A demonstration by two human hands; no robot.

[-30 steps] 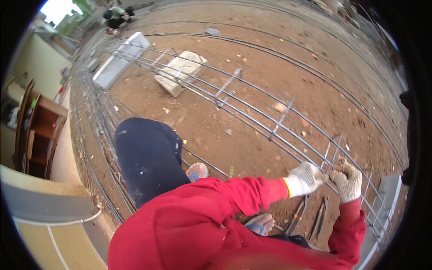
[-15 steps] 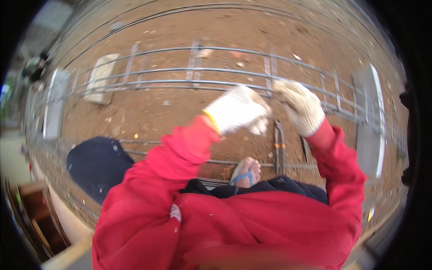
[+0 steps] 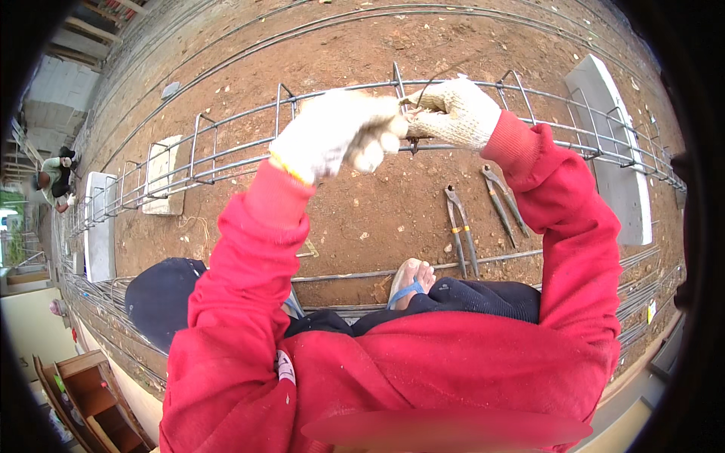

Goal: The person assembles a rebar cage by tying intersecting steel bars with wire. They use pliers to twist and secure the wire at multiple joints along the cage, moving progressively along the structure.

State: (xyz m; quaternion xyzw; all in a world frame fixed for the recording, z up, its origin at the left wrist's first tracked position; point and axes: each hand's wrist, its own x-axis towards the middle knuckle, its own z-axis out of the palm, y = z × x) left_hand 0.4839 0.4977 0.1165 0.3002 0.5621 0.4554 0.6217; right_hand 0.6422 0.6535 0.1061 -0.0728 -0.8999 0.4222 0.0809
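A long rebar cage (image 3: 194, 147) of thin grey bars and square stirrups runs across in front of me. Both my hands wear white knitted gloves and meet at one of its stirrups. My left hand (image 3: 340, 132) has its fingers curled at the bars; what they hold is hidden. My right hand (image 3: 455, 113) pinches a thin dark tie wire (image 3: 433, 78), whose loose length curves up past the glove. On the dirt below lie pincers with yellow-marked handles (image 3: 456, 231) and a second pair with dark handles (image 3: 500, 210).
A concrete block (image 3: 621, 162) supports the cage at right, another (image 3: 99, 234) at left, with a pale slab (image 3: 164, 177) beneath the bars. Loose rods (image 3: 325, 13) lie beyond. My sandalled foot (image 3: 411, 283) is near the pincers. Another person (image 3: 57, 177) crouches far left.
Both hands have moved farther out onto the cage, the left one also leftward. Their fingertips have come together at a stirrup. The second pincers now show more fully.
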